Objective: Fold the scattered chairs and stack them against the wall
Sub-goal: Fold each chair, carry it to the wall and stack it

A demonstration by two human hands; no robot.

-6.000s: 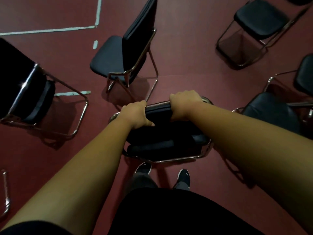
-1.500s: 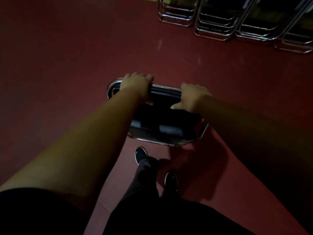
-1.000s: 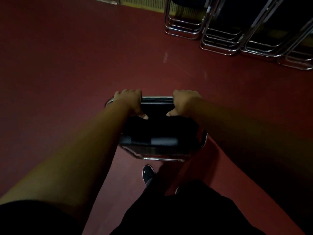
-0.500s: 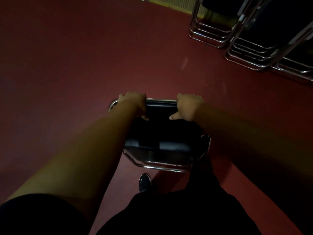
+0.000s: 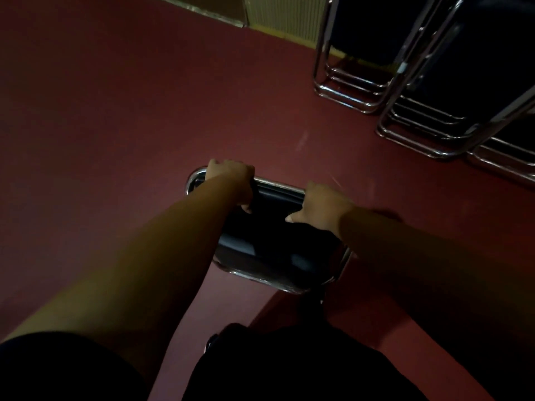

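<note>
A dark red floor (image 5: 115, 125) fills the view, with stacked chairs (image 5: 411, 134) standing folded at two o'clock, by a pale wall (image 5: 283, 13) at twelve. At centre a folded chair (image 5: 269, 241), black with a chrome frame, is held upright. The left hand (image 5: 231, 180) and right hand (image 5: 321, 205) each keep a closed grip on its top rail (image 5: 278, 186).

left hand (image 5: 231, 176), right hand (image 5: 321, 205) grip folded chair (image 5: 275, 250) | stacked chairs (image 5: 419, 111) near
</note>
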